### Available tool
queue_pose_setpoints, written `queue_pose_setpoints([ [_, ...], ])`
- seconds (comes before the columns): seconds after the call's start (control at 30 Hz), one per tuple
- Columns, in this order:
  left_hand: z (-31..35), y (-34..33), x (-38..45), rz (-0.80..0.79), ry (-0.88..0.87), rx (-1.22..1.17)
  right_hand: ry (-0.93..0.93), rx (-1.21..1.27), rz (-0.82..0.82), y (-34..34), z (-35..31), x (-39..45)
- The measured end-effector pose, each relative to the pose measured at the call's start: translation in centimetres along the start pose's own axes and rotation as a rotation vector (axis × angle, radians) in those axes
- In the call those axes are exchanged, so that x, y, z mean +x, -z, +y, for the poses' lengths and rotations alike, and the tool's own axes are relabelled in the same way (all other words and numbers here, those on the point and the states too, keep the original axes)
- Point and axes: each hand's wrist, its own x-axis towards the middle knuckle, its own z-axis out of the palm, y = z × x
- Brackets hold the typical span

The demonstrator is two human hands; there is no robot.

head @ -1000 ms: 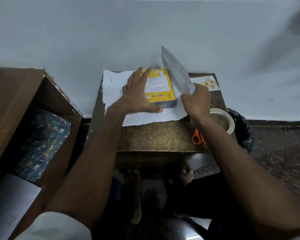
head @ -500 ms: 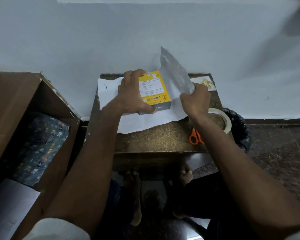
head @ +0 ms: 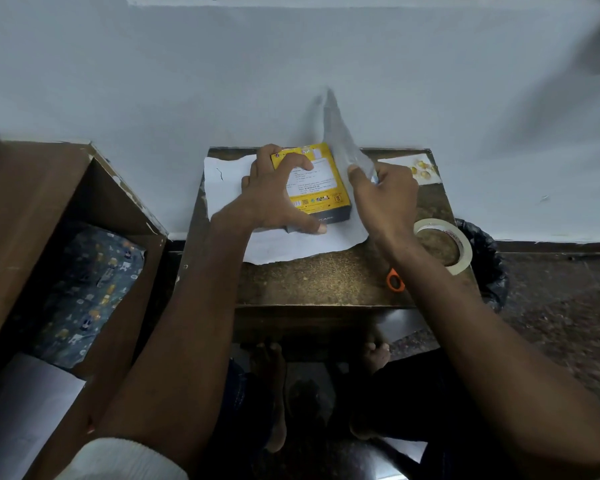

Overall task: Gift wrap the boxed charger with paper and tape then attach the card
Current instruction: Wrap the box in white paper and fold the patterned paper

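First fold in hand: the left hand (head: 274, 195) grips the charger box (head: 314, 183) on the paper (head: 222, 188), the right hand (head: 387, 197) pinches its raised flap. Next, probably fold over and tape.

Dim, cool indoor light falls on a pale wall (head: 291, 64), which is the brightest area; the tabletop (head: 326, 275) and floor (head: 551, 323) sink into murk. Soft shadow darkens the upper right corner of the wall. The raised paper (head: 336, 133) is smeared by motion blur, and its tip fades into the wall. The wide-angle lens bends the frame edges. The yellow box (head: 321, 181) stays fairly sharp, though its print is too small to read.
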Motion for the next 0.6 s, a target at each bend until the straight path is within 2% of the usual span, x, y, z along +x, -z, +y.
queue_pose_setpoints([
  [0.17,-0.6,-0.4,0.2,0.003,-0.003,-0.030,0.192,-0.147,-0.125,-0.7,0.2,-0.3],
  [0.4,-0.5,-1.1,1.1,0.138,0.023,-0.172,0.492,-0.739,-0.388,-1.8,-0.2,-2.5],
  [0.5,1.1,-0.6,1.3,0.180,0.147,-0.371,0.439,-0.916,-0.485,-2.4,-0.5,-4.0],
  [0.6,0.7,-1.0,1.8,0.342,0.177,-0.400,0.436,-1.009,-0.498,-2.6,-0.6,-4.9],
])
